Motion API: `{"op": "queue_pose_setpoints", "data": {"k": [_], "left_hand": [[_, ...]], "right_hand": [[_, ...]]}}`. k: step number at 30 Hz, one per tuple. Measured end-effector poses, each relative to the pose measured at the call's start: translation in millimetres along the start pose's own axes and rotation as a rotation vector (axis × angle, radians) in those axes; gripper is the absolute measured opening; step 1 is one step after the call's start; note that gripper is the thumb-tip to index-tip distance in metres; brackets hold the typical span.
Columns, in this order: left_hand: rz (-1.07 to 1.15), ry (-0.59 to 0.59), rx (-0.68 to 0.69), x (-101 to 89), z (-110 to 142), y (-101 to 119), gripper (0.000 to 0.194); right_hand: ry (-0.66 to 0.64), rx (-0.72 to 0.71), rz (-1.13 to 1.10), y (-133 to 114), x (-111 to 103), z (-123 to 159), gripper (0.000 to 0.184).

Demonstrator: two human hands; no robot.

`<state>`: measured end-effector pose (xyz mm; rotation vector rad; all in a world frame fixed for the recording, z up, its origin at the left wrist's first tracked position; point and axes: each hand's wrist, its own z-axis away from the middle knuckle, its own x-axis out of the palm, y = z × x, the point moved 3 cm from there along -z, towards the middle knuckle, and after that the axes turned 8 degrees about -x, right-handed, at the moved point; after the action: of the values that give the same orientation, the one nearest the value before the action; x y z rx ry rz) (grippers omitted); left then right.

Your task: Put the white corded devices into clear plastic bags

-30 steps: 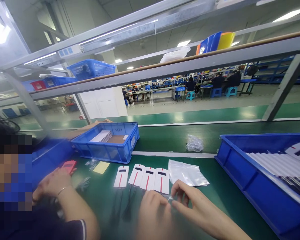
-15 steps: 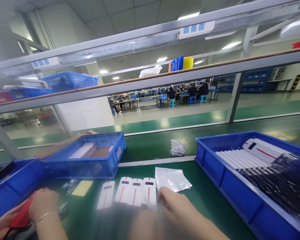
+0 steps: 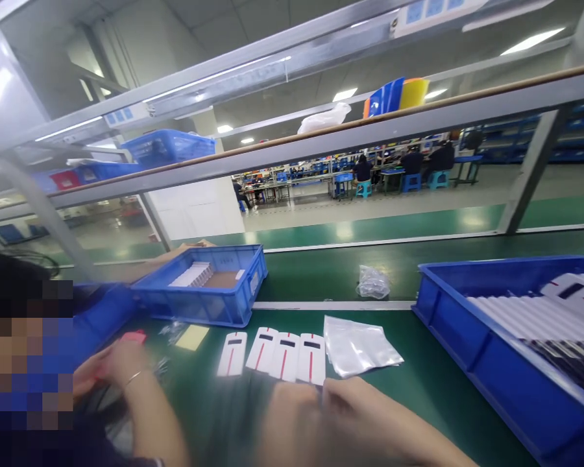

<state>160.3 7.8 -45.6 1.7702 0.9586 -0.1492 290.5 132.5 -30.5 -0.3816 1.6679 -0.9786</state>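
Note:
My left hand (image 3: pixel 289 412) and my right hand (image 3: pixel 353 405) are close together over the bench, just in front of a row of white flat devices (image 3: pixel 285 357) with dark windows and red stripes. The left hand is smeared, and its fingers cannot be made out. On the right hand the fingers are curled inward; whatever they may grip is hidden. Several black cords blur away from the devices' near ends. Clear plastic bags (image 3: pixel 360 347) lie flat beyond my right hand, beside the rightmost device.
At left, a co-worker's hands (image 3: pixel 121 363) hold a red object. A blue bin (image 3: pixel 199 305) stands behind the devices, and a larger blue bin (image 3: pixel 472 363) of white devices and black cords at right. A yellow note (image 3: pixel 193 337) and a crumpled clear bag (image 3: pixel 374 282) lie between.
The view has swung left, bringing the co-worker's head into it. My left hand has come up beside my right, and the two are now nearly touching below the devices.

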Motion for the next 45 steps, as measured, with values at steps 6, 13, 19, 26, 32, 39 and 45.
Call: {"op": "queue_pose_setpoints", "data": {"k": [6, 13, 19, 26, 32, 39, 45], "left_hand": [[0.078, -0.007, -0.074, -21.9, -19.0, -27.2, 0.042], [0.079, -0.089, -0.142, -38.5, -18.9, -36.0, 0.060], [-0.177, -0.152, 0.038, -47.9, -25.4, -21.2, 0.020], [-0.047, 0.072, -0.127, -27.8, -14.4, -35.3, 0.033], [-0.009, 0.065, -0.245, -14.0, -9.8, -41.0, 0.032], [-0.015, -0.020, -0.301, -15.8, -1.7, -53.9, 0.034], [-0.015, 0.092, -0.198, -18.9, -9.8, -36.9, 0.027]], "right_hand": [[-0.141, -0.095, -0.235, -20.0, -0.2, -12.1, 0.009], [-0.223, -0.082, -0.232, -26.3, 6.1, -19.1, 0.007], [-0.217, -0.045, -0.086, -19.4, 13.4, -22.5, 0.012], [-0.259, 0.024, 0.022, -17.0, 10.9, -14.5, 0.004], [-0.089, -0.148, 0.006, -17.9, 16.5, -25.6, 0.019], [-0.054, -0.161, -0.009, -24.4, 3.8, -27.9, 0.020], [-0.053, -0.114, -0.035, -25.4, 5.2, -27.1, 0.015]]}}
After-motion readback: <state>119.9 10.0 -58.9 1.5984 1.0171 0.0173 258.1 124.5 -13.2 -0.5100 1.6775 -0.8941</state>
